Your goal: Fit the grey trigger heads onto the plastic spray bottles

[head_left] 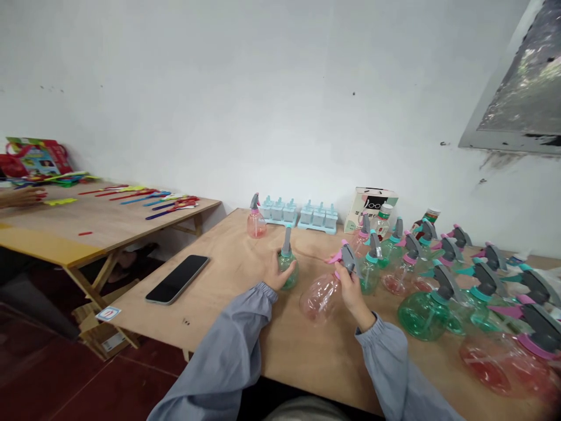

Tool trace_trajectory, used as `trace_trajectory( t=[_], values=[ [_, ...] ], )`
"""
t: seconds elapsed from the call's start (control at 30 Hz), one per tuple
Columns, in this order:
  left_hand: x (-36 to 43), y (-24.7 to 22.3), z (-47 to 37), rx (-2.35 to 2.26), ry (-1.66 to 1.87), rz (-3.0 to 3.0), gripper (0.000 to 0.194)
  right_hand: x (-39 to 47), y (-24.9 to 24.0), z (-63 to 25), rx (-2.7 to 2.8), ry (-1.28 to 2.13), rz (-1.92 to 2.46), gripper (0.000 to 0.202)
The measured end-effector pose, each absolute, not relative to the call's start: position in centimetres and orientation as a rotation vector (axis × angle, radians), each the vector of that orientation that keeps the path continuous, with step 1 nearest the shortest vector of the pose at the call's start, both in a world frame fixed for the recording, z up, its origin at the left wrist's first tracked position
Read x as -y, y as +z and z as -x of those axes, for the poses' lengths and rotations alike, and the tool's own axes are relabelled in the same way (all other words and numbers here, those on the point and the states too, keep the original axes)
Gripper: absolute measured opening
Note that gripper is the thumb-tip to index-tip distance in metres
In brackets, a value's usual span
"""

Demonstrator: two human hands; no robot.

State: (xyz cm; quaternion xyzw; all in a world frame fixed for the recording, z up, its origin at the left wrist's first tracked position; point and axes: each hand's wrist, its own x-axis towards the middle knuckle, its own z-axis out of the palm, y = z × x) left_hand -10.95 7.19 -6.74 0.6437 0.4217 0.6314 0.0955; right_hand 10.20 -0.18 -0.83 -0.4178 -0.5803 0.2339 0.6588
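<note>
My left hand [276, 273] is wrapped round the body of a green spray bottle [286, 242] with a grey and teal trigger head, which stands upright on the wooden table [228, 286]. Part of that bottle is hidden by my fingers. To its right, my right hand [349, 285] grips a clear pink spray bottle [319, 298] at its neck, just under the grey and pink head. This one leans, its base tilted toward the left. Close behind my right hand stands another green spray bottle [369, 272].
Several green and pink spray bottles [423, 316] crowd the table's right side. At the back are a lone pink bottle [256, 225], pale blue popsicle moulds [318, 217] and a box [357, 210]. A phone [177, 280] lies left. Another person's hand [21, 197] is over the neighbouring table [100, 222].
</note>
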Motion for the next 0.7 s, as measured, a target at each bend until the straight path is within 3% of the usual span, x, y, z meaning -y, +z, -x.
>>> trace_trajectory(
  t=[0.7],
  values=[
    [-7.12,-6.63,10.84,-1.28,1.84,-1.918,0.04,0.56,-0.95,-10.0,1.308,0.585,0.938,0.036]
  ],
)
